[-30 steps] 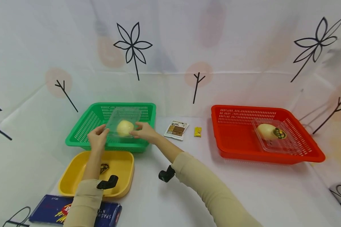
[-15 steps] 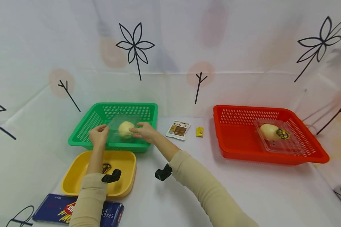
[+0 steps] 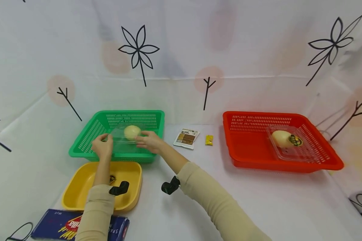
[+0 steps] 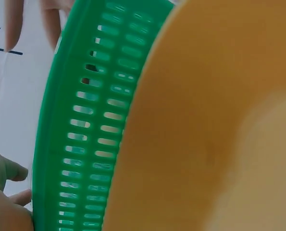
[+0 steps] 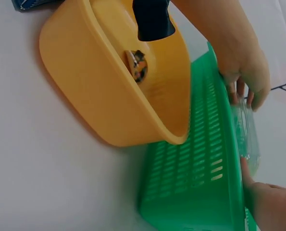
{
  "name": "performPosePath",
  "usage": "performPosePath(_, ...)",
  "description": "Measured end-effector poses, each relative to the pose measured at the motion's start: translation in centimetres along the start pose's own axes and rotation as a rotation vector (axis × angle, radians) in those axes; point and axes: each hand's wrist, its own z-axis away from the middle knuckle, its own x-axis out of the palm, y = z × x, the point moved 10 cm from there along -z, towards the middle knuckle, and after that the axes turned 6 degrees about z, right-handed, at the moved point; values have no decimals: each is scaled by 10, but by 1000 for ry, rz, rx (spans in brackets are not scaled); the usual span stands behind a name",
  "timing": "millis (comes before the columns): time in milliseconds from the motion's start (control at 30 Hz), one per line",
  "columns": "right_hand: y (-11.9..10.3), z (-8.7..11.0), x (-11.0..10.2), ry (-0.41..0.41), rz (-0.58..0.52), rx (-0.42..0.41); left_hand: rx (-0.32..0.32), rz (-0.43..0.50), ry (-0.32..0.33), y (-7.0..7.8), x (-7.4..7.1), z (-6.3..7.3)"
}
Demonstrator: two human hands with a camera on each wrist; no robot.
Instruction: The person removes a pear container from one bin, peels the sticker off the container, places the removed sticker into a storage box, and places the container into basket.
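A clear plastic container [image 3: 120, 135] is at the green basket [image 3: 78, 151], with a smooth pale-yellow round thing [image 3: 132, 132] in it. My left hand [image 3: 103, 147] pinches the container's left edge. On the other side my right hand [image 3: 151, 142] holds the right edge between thumb and fingers, close to the round thing. The right wrist view shows the left hand [image 5: 246, 67] above the basket rim and part of the right hand [image 5: 277, 204]. In the left wrist view the basket wall [image 4: 85, 115] lies beside both hands, and the container is hidden.
A yellow tub [image 3: 75, 187] with a black-and-yellow sticker stands in front of the green basket. The blue spaghetti box [image 3: 55, 222] lies nearest me. A white-brown packet [image 3: 186, 138] and small yellow sachet [image 3: 209, 140] lie mid-table. A red basket [image 3: 247, 147] holds another clear container [image 3: 304, 150].
The clear container has sunk lower in the green basket and lies flatter. Both hands have come down slightly with it.
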Motion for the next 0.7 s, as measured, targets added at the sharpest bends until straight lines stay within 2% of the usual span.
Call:
performPosePath(100,1,-2,7,-34,14,-6,16,-25,-1,0,0,0)
performPosePath(300,3,-5,18,-69,39,-4,-34,-26,-48,-2,1,-1)
performPosePath(467,4,-7,29,-107,39,-3,-19,-33,-70,1,0,0)
performPosePath(700,5,-7,25,-66,33,-16,15,-59,-76,1,2,1)
